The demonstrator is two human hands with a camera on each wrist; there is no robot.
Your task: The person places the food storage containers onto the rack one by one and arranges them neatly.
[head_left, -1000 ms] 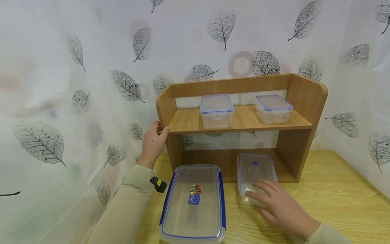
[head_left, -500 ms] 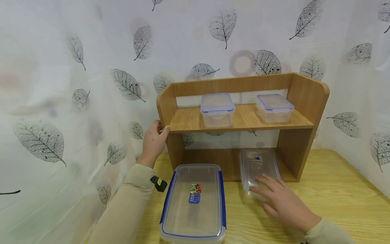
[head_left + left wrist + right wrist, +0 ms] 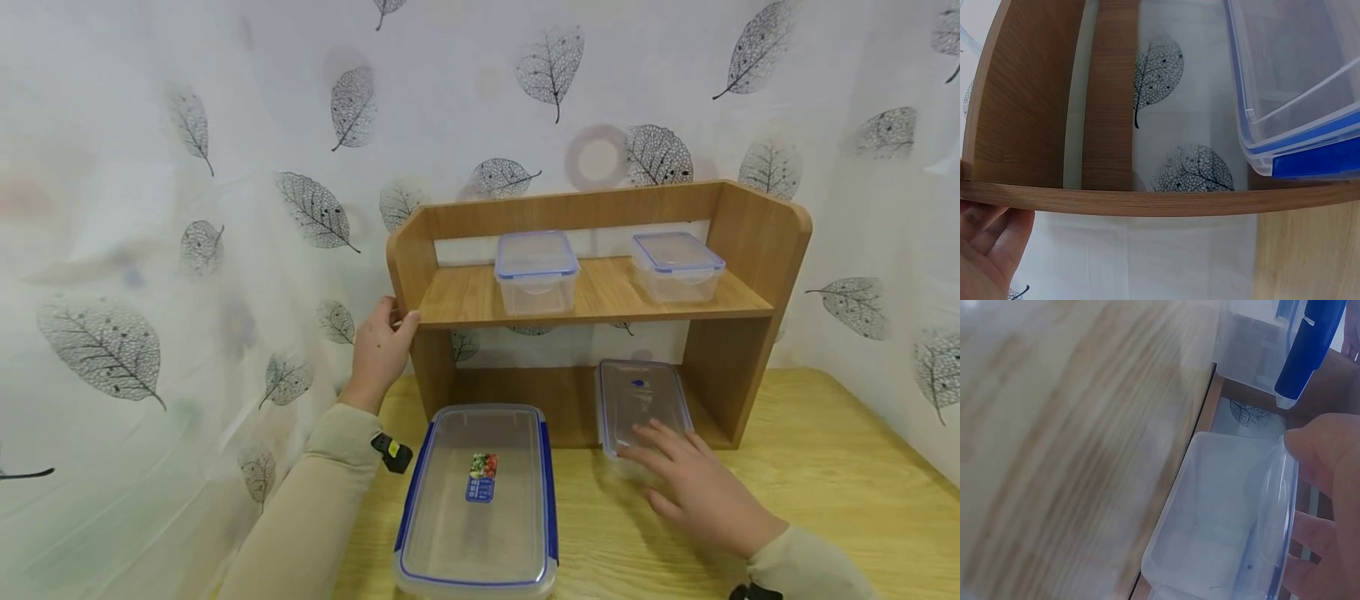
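Observation:
My left hand (image 3: 377, 350) grips the left side panel of a wooden desktop shelf (image 3: 461, 308), thumb at the front edge and fingers curled behind. In the left wrist view, its fingers (image 3: 1010, 240) reach under the shelf's edge. My right hand (image 3: 697, 492) rests with spread fingers on the near part of a clear food container (image 3: 643, 396) with a lid. That container lies partly inside the shelf's lower compartment, on the right. In the right wrist view, the thumb (image 3: 1307, 447) touches the rim near one corner.
A large clear food container (image 3: 476, 533) with blue side clips stands on the wooden table (image 3: 840, 467) before the shelf's left half. Two smaller lidded containers, one mid-left (image 3: 536, 283) and one right (image 3: 675, 279), sit on the upper board. A leaf-patterned curtain (image 3: 247, 208) hangs behind and left.
The right hand has slid the clear container away from me, deeper into the lower compartment and slightly right. The left hand has kept its grip on the shelf's side.

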